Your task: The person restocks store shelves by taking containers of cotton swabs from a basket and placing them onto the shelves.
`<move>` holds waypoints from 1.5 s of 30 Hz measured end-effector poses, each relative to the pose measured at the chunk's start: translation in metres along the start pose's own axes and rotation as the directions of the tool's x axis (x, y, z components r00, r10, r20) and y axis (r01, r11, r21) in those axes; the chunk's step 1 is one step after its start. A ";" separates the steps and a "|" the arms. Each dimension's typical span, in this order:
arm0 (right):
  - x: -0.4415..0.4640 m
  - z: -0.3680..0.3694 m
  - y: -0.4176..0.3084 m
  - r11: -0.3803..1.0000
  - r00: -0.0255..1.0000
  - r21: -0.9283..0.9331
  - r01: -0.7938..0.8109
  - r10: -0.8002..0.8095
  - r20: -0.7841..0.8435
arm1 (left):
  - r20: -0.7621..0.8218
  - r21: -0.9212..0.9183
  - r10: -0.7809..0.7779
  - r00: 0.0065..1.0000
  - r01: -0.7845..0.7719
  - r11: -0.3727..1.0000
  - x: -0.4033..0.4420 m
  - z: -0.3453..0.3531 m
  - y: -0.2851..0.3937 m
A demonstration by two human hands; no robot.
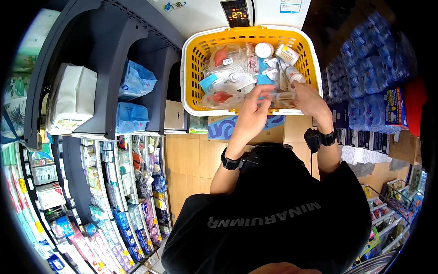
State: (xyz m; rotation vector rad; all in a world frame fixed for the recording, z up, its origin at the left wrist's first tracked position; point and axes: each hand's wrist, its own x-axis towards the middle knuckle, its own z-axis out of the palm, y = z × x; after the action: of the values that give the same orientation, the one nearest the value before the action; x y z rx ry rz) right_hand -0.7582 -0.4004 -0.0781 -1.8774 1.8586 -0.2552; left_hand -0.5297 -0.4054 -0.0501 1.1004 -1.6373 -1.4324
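A yellow basket with a white rim [186, 93] holds several packaged goods. My left hand [254, 113] is over its front edge, fingers apart and holding nothing. Beside those fingers lies a clear tub of thin sticks [284, 97]. My right hand [312, 101] is curled around the tub's right end, though the palm side is hidden. Just beyond its fingertips lies a clear jar [294, 74]. Further back are a labelled tub of cotton swabs [287, 54] and a white-lidded round tub [264, 50]. Clear bags with reddish contents [221, 56] fill the left side.
Behind the basket, a white appliance has a lit display [237, 15]. Dark shelving at left holds blue packs [137, 80] and a white wrapped pack [73, 98]. Bottled-water packs [372, 68] are stacked at right. A cardboard box [269, 133] sits below the basket's front.
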 end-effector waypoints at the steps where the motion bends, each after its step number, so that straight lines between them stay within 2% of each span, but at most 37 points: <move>1: -0.001 0.000 0.000 1.000 0.999 0.014 0.007 -0.007 -0.031 | -0.014 0.009 0.013 1.000 -0.013 1.000 -0.001 -0.001 0.000; 5: -0.010 -0.013 -0.013 0.994 0.994 0.099 0.034 -0.023 -0.111 | -0.062 0.028 0.009 0.998 -0.008 1.000 -0.009 -0.005 0.005; 7: -0.016 -0.020 -0.019 0.990 0.990 0.130 0.047 -0.029 -0.135 | -0.113 0.053 0.096 0.989 -0.090 0.994 -0.011 -0.006 0.003; 9: -0.022 -0.026 -0.025 0.985 0.987 0.159 0.065 -0.039 -0.158 | -0.138 0.053 0.096 0.986 -0.089 0.995 -0.014 -0.007 0.002; 11: -0.029 -0.031 -0.033 0.943 0.978 0.317 0.104 -0.040 -0.203 | -0.169 0.055 0.097 0.981 -0.089 0.994 -0.020 -0.009 0.004; 12: -0.031 -0.030 -0.036 0.943 0.978 0.313 0.115 -0.052 -0.203 | -0.167 0.052 0.101 0.981 -0.094 0.994 -0.024 -0.009 0.008; 14: -0.036 -0.030 -0.039 0.873 0.965 0.446 0.195 -0.090 -0.246 | -0.177 0.049 0.109 0.978 -0.101 0.994 -0.032 -0.012 0.013; 15: -0.038 -0.031 -0.044 0.873 0.964 0.442 0.204 -0.102 -0.244 | -0.173 0.051 0.133 0.976 -0.126 0.991 -0.037 -0.014 0.014; 17: -0.044 -0.034 -0.057 0.772 0.969 0.594 0.226 -0.114 -0.221 | -0.182 0.054 0.158 0.970 -0.150 0.987 -0.048 -0.020 0.018; 18: -0.046 -0.034 -0.063 0.771 0.968 0.592 0.234 -0.127 -0.218 | -0.181 0.062 0.176 0.968 -0.167 0.984 -0.054 -0.024 0.021; 20: -0.049 -0.033 -0.074 0.660 0.951 0.684 0.309 -0.193 -0.243 | -0.196 0.073 0.193 0.961 -0.182 0.981 -0.067 -0.032 0.028; 22: -0.053 -0.034 -0.088 0.640 0.952 0.705 0.305 -0.218 -0.214 | -0.229 0.057 0.200 0.953 -0.192 0.980 -0.081 -0.040 0.034; 25: -0.056 -0.029 -0.109 0.517 0.946 0.800 0.304 -0.263 -0.189 | -0.280 -0.007 0.185 0.942 -0.195 0.981 -0.103 -0.053 0.039; 26: -0.055 -0.026 -0.116 0.514 0.943 0.802 0.303 -0.282 -0.176 | -0.298 -0.048 0.160 0.941 -0.182 0.982 -0.111 -0.057 0.040; 30: -0.053 -0.014 -0.152 0.470 0.914 0.825 0.315 -0.383 -0.131 | -0.405 0.015 0.156 0.901 -0.164 0.986 -0.146 -0.077 0.043; 32: -0.051 -0.007 -0.173 0.437 0.891 0.843 0.313 -0.443 -0.101 | -0.475 0.006 0.137 0.869 -0.153 0.988 -0.164 -0.086 0.039; 34: -0.049 0.004 -0.196 0.416 0.857 0.850 0.324 -0.510 -0.076 | -0.518 -0.016 0.058 0.853 -0.078 0.997 -0.186 -0.097 0.044; 36: -0.048 0.013 -0.221 0.387 0.827 0.855 0.345 -0.557 -0.081 | -0.576 -0.024 0.056 0.815 -0.086 0.996 -0.207 -0.106 0.038; 38: -0.048 0.025 -0.246 0.378 0.790 0.856 0.354 -0.610 -0.057 | -0.608 -0.027 0.051 0.793 -0.085 0.996 -0.231 -0.117 0.038; 40: -0.051 0.036 -0.272 0.342 0.769 0.897 0.279 -0.639 0.004 | -0.655 -0.017 0.050 0.754 -0.080 0.997 -0.254 -0.128 0.036; 42: -0.055 0.049 -0.298 0.341 0.724 0.891 0.302 -0.689 0.018 | -0.651 0.081 0.079 0.755 -0.034 0.996 -0.280 -0.141 0.034; 45: -0.064 0.069 -0.334 0.348 0.678 0.894 0.283 -0.732 0.070 | -0.685 0.071 0.038 0.728 0.014 0.997 -0.317 -0.155 0.035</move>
State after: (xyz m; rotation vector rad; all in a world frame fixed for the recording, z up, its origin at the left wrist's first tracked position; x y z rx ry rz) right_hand -0.4337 -0.3369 0.0283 -1.5195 0.4799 -0.7012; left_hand -0.2672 -0.1770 0.0189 1.4379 -1.1427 -0.7870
